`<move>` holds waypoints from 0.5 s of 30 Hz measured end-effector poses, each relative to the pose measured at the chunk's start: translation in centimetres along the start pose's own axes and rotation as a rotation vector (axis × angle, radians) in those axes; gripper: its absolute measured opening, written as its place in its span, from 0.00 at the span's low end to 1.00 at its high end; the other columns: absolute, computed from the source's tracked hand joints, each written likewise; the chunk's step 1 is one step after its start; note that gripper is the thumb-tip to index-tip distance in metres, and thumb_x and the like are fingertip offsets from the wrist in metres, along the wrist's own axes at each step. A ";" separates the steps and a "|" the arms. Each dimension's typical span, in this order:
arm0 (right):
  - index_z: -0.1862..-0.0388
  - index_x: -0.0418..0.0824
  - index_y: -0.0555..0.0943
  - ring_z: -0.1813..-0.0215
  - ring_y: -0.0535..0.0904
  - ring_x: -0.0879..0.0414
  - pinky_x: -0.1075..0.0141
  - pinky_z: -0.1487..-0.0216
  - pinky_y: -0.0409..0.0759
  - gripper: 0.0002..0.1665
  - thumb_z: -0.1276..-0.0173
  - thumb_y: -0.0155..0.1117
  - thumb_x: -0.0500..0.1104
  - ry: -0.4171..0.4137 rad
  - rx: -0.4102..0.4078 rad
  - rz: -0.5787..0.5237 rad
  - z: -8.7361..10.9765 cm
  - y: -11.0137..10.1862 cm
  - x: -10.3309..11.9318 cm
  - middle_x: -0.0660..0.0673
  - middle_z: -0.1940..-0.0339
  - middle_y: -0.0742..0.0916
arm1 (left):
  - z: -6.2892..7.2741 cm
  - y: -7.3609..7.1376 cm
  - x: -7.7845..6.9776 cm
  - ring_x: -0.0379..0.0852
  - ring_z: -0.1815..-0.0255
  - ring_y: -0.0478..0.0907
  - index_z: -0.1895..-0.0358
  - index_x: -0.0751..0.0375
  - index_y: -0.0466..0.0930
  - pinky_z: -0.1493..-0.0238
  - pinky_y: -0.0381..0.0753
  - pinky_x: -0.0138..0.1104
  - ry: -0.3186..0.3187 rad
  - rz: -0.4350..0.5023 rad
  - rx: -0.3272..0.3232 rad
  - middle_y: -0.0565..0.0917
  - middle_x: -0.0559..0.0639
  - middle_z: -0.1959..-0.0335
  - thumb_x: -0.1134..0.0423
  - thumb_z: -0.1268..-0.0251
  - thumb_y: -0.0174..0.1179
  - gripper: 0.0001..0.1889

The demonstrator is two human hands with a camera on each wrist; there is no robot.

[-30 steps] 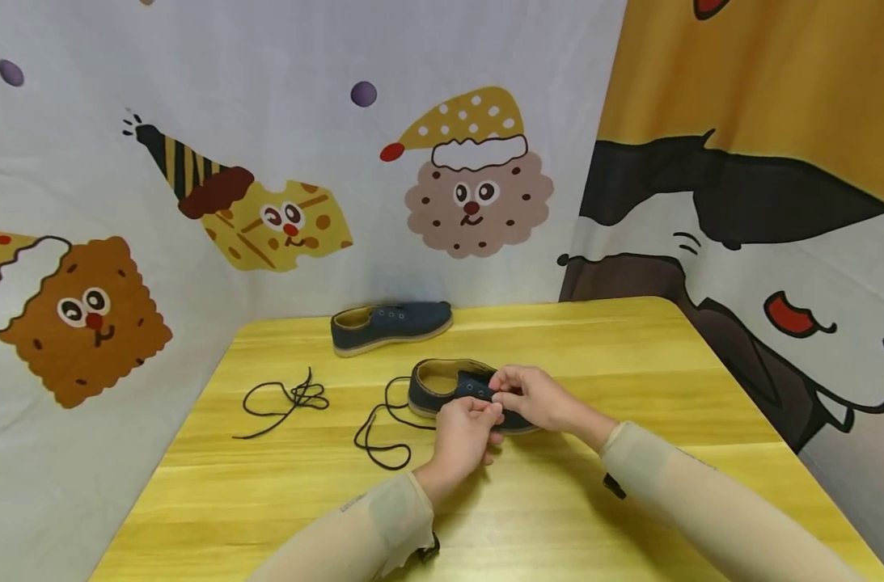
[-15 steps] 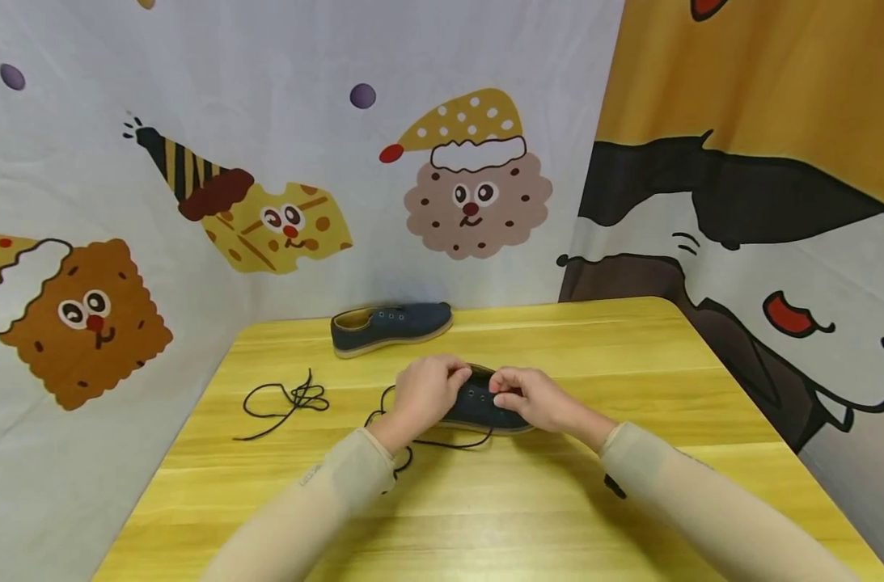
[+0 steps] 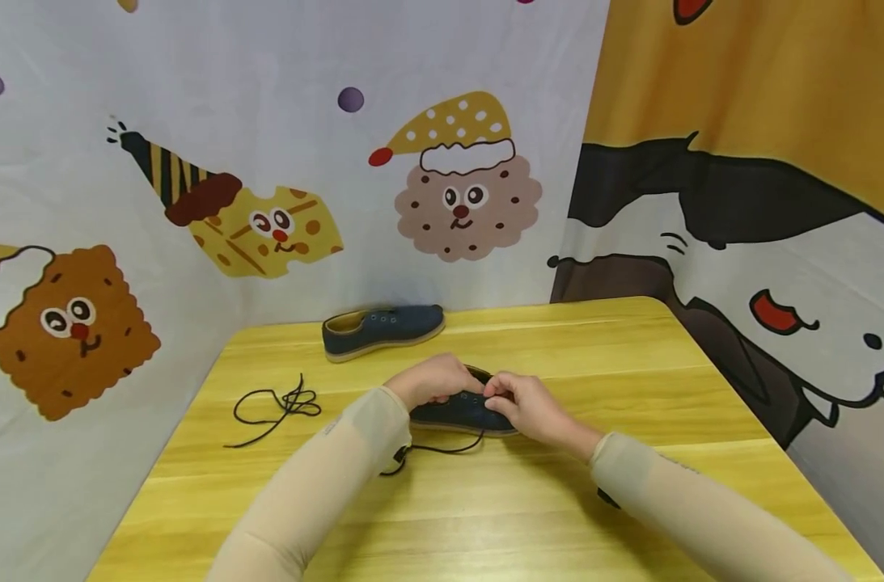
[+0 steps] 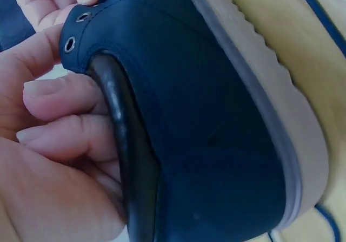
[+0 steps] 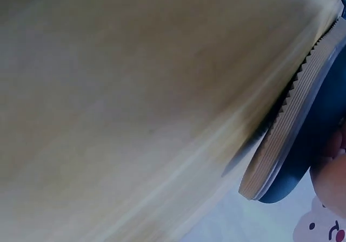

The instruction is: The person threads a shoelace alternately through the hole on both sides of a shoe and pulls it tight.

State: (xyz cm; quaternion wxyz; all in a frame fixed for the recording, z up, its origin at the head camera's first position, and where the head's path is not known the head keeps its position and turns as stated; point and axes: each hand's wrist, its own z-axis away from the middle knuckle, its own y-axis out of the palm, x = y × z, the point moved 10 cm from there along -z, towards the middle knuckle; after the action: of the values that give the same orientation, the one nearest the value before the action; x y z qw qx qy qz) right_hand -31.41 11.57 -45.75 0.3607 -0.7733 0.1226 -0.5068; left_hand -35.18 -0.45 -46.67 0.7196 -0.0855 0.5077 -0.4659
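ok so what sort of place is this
Probably an indoor handwork spot, perhaps staged for filming: a flat yellow wood-grain table, a white cartoon-printed fabric backdrop behind it, and a navy low-cut shoe with a tan sole being worked on.

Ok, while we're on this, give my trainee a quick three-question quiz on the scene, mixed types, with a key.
1. Multiple choice: which shoe do the left hand and right hand touch? A) the one at the back; B) the nearer shoe; C) neither.
2. True or false: the loose lace lying apart from the shoes is on the right side of the table.
3. Short answer: in the head view, which way does the toe of the far shoe point?

Key:
1. B.
2. False: the loose lace lies on the left side of the table.
3. Right.
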 end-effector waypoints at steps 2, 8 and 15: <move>0.62 0.50 0.82 0.69 0.77 0.66 0.71 0.66 0.79 0.04 0.34 0.69 0.42 -0.010 -0.026 -0.003 0.1 -0.1 0.2 0.55 0.67 0.86 | -0.2 0.0 0.3 0.42 0.92 0.50 0.82 0.49 0.85 0.85 0.55 0.34 -0.021 0.030 -0.008 0.55 0.42 0.94 0.46 0.43 0.68 0.16; 0.64 0.49 0.85 0.69 0.80 0.69 0.73 0.68 0.80 0.03 0.36 0.71 0.42 -0.012 -0.094 0.032 0.1 -0.7 0.3 0.55 0.67 0.88 | -0.5 -0.1 0.0 0.41 0.92 0.51 0.85 0.54 0.82 0.85 0.57 0.33 -0.019 0.033 -0.069 0.55 0.41 0.94 0.50 0.38 0.66 0.19; 0.64 0.49 0.85 0.71 0.76 0.67 0.73 0.69 0.77 0.03 0.34 0.69 0.46 -0.029 -0.064 0.081 0.3 -0.5 0.6 0.56 0.69 0.86 | 0.1 -1.1 -1.7 0.35 0.81 0.66 0.74 0.56 0.85 0.77 0.66 0.30 0.117 0.191 -0.212 0.79 0.42 0.80 0.58 0.23 0.47 0.21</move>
State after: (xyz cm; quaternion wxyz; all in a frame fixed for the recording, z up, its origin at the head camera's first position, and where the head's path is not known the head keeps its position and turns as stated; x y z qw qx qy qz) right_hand -30.97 11.71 -45.05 0.3579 -0.7862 0.1646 -0.4762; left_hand -35.83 0.14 -44.86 0.7168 -0.0851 0.6009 -0.3433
